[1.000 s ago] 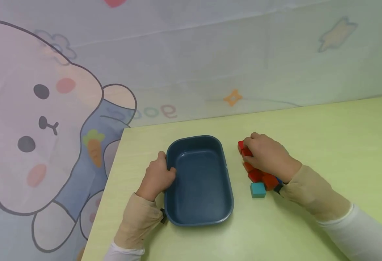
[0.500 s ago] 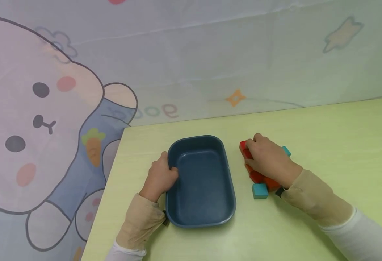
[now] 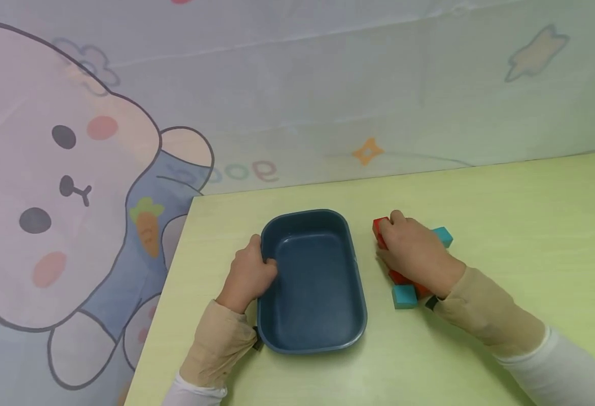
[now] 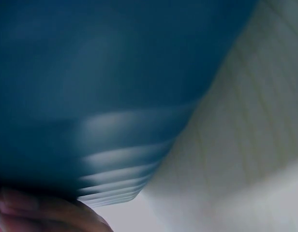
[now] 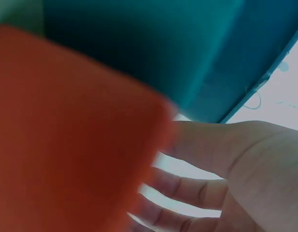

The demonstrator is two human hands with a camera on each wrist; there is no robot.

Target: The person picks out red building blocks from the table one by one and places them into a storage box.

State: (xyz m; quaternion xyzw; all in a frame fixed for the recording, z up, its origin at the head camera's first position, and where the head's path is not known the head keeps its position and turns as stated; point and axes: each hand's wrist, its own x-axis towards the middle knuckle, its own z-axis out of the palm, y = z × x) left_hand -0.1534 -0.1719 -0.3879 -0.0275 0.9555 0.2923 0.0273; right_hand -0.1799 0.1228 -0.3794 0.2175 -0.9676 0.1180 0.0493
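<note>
In the head view, my left hand [image 3: 246,276] grips the left rim of a dark blue tray [image 3: 317,341], thumb over the rim. Its fingers [image 4: 47,212] lie by the tray's outer wall in the left wrist view. To the tray's right, my right hand [image 3: 419,248] is bent over a cluster of red blocks [image 3: 380,224], hiding most of them. The right wrist view has a red block [image 5: 67,130] close up, with thumb and fingers reaching behind it; their tips are hidden. One teal block [image 3: 404,296] lies below this hand, another teal block [image 3: 443,237] beyond it.
The pale yellow-green table [image 3: 530,225] carries the tray and blocks. A printed cloth [image 3: 297,96] with a cartoon bear hangs behind it and along the left side. The table's left edge runs beside my left forearm.
My right hand shifts slightly over the red blocks, and its thumb moves lower. The far teal block comes into view beside it. My left hand keeps its grip on the tray.
</note>
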